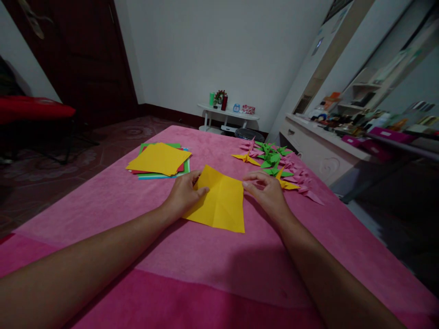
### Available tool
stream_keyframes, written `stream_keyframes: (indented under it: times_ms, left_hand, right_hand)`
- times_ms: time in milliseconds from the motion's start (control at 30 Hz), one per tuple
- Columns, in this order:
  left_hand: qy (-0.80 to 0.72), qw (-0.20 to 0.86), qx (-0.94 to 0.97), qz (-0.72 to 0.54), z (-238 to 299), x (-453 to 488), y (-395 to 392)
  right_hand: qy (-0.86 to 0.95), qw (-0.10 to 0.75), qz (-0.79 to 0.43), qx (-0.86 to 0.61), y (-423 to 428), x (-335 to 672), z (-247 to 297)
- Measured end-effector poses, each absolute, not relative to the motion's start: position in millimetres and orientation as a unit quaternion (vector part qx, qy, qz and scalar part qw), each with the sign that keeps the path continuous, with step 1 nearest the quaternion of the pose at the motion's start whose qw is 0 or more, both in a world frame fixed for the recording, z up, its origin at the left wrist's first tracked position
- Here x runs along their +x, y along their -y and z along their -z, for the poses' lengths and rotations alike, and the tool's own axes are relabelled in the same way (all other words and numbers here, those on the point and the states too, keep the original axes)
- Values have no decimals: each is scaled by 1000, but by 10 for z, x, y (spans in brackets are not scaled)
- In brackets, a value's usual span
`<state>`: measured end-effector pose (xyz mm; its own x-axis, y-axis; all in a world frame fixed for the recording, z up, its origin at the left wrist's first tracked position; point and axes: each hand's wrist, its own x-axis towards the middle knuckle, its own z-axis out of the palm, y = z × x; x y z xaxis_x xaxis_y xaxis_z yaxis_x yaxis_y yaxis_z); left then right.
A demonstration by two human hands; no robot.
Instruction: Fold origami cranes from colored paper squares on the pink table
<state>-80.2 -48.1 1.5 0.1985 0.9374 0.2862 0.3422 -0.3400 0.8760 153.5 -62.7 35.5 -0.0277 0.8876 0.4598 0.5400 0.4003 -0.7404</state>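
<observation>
A creased yellow paper square (221, 201) lies flat on the pink cloth (206, 256) in front of me. My left hand (183, 194) rests on its left edge, thumb lying over the sheet, fingers curled at the far corner. My right hand (265, 192) sits at the sheet's right corner with fingers bent and pinched near the paper's edge. A stack of coloured paper squares (159, 160), yellow on top, lies to the far left of my left hand.
Folded paper cranes (274, 162) in green, pink and yellow are scattered beyond my right hand. A white side table (228, 114) with small items stands by the far wall. A cluttered dresser (329, 146) runs along the right; a dark door is at the back left.
</observation>
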Motion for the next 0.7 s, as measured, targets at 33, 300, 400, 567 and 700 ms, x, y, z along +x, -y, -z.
stream_keyframes:
  times_ms: [33,300,400,567,700]
  left_hand:
    - [-458,347,692,-436,-8,-805,475]
    - [-461,324,710,-422,31,-809,444]
    - [-456,325,711,-426,38,-810,435]
    - [-453,334,701,-438,36,-812,440]
    - [-451,338,697,-444,35,-807,443]
  right_hand:
    - [711,447,-195,-507,667,1501,-404]
    - [804,209,-312,-460,864,1325,-442]
    - [811,185,-315,-457,900,1298,-426]
    - [815,171,-305,-463,914,1289,-423]
    - [822,165,-297,-457,906,1288,-411]
